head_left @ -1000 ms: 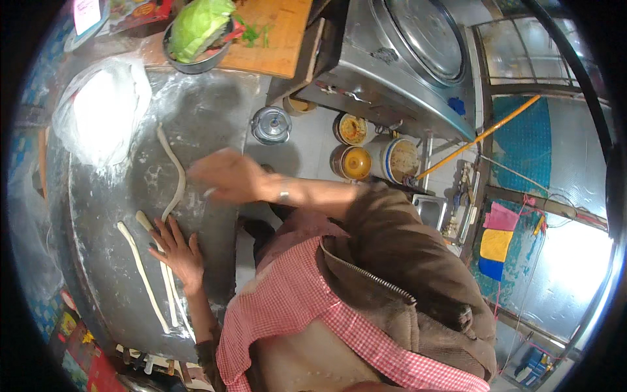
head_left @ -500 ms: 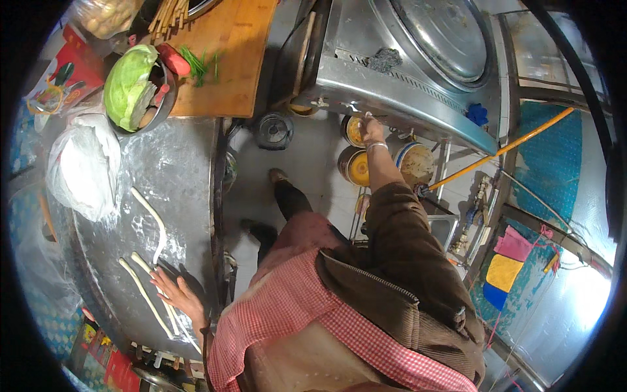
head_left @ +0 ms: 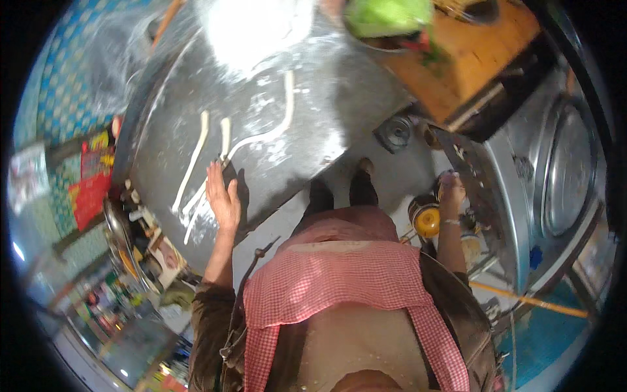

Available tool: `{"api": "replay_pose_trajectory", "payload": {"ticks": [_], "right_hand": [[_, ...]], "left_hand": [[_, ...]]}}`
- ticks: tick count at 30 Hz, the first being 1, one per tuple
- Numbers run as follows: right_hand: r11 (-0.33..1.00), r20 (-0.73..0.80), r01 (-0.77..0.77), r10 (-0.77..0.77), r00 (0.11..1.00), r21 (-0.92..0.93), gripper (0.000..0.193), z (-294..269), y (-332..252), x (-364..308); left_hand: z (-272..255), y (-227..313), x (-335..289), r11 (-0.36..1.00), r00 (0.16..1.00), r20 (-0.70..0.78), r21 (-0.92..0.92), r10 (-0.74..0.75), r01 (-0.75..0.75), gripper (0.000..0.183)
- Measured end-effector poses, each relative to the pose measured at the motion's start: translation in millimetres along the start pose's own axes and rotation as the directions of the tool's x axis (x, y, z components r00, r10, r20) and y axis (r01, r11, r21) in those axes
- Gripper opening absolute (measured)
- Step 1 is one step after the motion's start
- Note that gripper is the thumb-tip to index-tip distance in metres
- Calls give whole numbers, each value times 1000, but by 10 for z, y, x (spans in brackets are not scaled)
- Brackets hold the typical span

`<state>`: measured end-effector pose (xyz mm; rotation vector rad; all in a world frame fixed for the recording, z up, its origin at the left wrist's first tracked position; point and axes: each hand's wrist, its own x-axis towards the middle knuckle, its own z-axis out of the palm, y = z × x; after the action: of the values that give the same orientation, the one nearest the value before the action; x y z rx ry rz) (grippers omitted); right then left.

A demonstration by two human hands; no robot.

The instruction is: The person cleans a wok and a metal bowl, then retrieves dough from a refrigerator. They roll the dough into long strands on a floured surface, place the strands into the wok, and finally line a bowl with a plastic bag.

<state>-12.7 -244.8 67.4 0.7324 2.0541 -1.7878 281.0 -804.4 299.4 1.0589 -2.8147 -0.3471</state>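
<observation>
My left hand (head_left: 224, 198) lies flat with fingers stretched over strips of dough on the floury dark worktop (head_left: 339, 85). A long curved dough rope (head_left: 286, 111) runs from the far side down to the fingertips. A shorter dough strip (head_left: 226, 136) passes partly under the same hand, its middle hidden. To its left lies a separate dough rope (head_left: 193, 163), untouched. My right hand (head_left: 452, 188) is lowered at the right, by the front of the steel stove (head_left: 516, 196). Its fingers are blurred, and I cannot make out anything in them.
A white bag (head_left: 255, 32) stands at the worktop's far side. Beyond the corner are a green cabbage (head_left: 388, 14) and a wooden board (head_left: 483, 59). A yellow-topped container (head_left: 428, 222) sits below my right arm. An orange pole (head_left: 529, 300) slants at the lower right.
The view has swung left, so the worktop now fills more of it. My left hand stays on the dough, its rope bending more. My right arm has drawn in closer to my body.
</observation>
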Motion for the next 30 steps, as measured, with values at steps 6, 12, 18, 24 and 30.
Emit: {"api": "replay_pose_trajectory", "payload": {"ticks": [6, 12, 18, 24, 30], "right_hand": [[525, 883, 846, -345, 318, -99, 23, 2421, -1557, -1799], [-157, 831, 970, -501, -241, 187, 32, 4606, -1809, -2493], [-319, 954, 925, -147, -263, 206, 33, 5369, -1794, -2662], [-158, 969, 987, -246, -12, -28, 36, 4484, -2360, -2736], [-218, 944, 970, -328, 27, -104, 45, 3863, -2181, -2581]], "left_hand": [[-182, -1179, -331, 982, 973, -148, 35, -180, 187, 42], [-298, -2036, -681, 968, 966, -120, 78, -227, 237, 36], [-479, -2225, -685, 978, 961, -218, -160, -171, 137, 20], [-825, -2175, -1058, 946, 963, -174, -287, -205, 150, 29], [-481, -1829, -874, 982, 970, -227, -146, 88, -123, 40]]}}
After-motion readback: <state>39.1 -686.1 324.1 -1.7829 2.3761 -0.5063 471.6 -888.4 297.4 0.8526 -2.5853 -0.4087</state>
